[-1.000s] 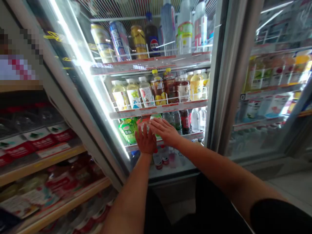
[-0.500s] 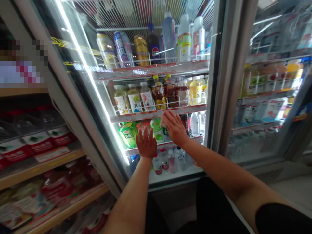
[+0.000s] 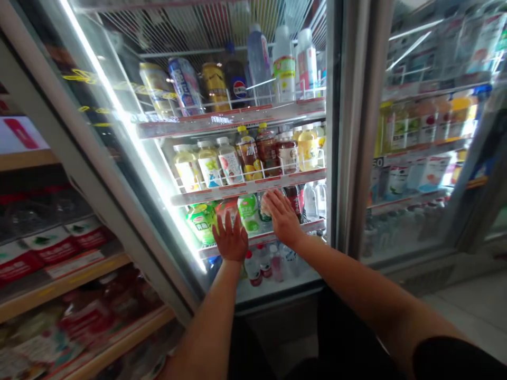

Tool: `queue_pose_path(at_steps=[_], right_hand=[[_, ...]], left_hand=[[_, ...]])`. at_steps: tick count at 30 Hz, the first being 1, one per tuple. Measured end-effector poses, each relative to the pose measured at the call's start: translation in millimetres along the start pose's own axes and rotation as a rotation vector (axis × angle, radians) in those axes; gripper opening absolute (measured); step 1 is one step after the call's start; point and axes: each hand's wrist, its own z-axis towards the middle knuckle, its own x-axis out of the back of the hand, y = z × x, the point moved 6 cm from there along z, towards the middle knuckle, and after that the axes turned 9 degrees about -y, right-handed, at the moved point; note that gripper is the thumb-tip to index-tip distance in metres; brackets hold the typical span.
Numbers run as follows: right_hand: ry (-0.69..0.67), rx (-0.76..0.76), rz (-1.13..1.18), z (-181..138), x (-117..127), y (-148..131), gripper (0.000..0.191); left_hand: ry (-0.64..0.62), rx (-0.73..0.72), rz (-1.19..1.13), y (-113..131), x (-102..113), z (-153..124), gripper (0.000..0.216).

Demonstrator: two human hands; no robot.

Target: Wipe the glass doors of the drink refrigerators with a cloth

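My left hand lies flat against the glass door of a lit drinks fridge, fingers spread and holding nothing. Up and to its right, my right hand is pressed to the same glass with its fingers close together. A small pale crumpled cloth shows at the left edge of those fingers; the rest of it is hidden under the hand. Behind the glass near both hands are a green drink pack and a green-labelled bottle.
Shelves inside the fridge carry cans and bottles. The metal door frame runs up on the right, with a second glass-fronted fridge beyond it. On the left, a wooden-edged shelf holds packaged goods.
My right hand has slid slightly down across the glass relative to the shelves. My left hand stays flat on the door. The whole view has shifted a little.
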Motion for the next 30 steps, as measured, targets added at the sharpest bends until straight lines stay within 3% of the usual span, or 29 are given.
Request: queue_pose_path(at_steps=[4, 7, 9, 11, 14, 18, 21, 26, 30], right_hand=[[-0.122, 0.105, 0.032, 0.3, -19.3, -22.7, 0.061], [-0.165, 0.169, 0.070, 4.1, -17.9, -25.6, 0.060], [-0.184, 0.244, 0.073, 6.4, -7.4, -19.3, 0.057], [-0.186, 0.272, 0.026, 6.2, 7.3, -4.1, 0.053], [-0.127, 0.140, -0.097, 1.3, 27.0, 32.6, 0.052], [-0.064, 0.068, -0.227, -11.8, 28.2, 64.6, 0.060], [-0.041, 0.094, -0.318, -16.9, 20.1, 68.5, 0.063], [-0.025, 0.094, -0.400, -16.7, 16.6, 65.3, 0.064], [-0.044, 0.061, -0.395, -17.6, 14.5, 66.7, 0.064]], left_hand=[[0.080, 0.108, -0.089, 40.1, 11.4, 3.6, 0.053], [0.043, -0.048, -0.260, 77.6, 13.1, 10.1, 0.051], [-0.004, -0.149, -0.295, 89.5, 12.9, 15.7, 0.048], [-0.062, -0.219, -0.252, 90.9, 11.3, 20.3, 0.047], [-0.143, -0.283, -0.125, 86.4, 7.6, 19.0, 0.044], [-0.144, -0.278, -0.017, 82.7, 9.1, 6.2, 0.035], [-0.104, -0.295, 0.018, 80.2, 17.8, 10.1, 0.030], [0.037, -0.193, 0.033, 61.2, 41.6, 51.6, 0.036], [-0.061, -0.220, 0.087, 64.7, 35.3, 42.7, 0.039]])
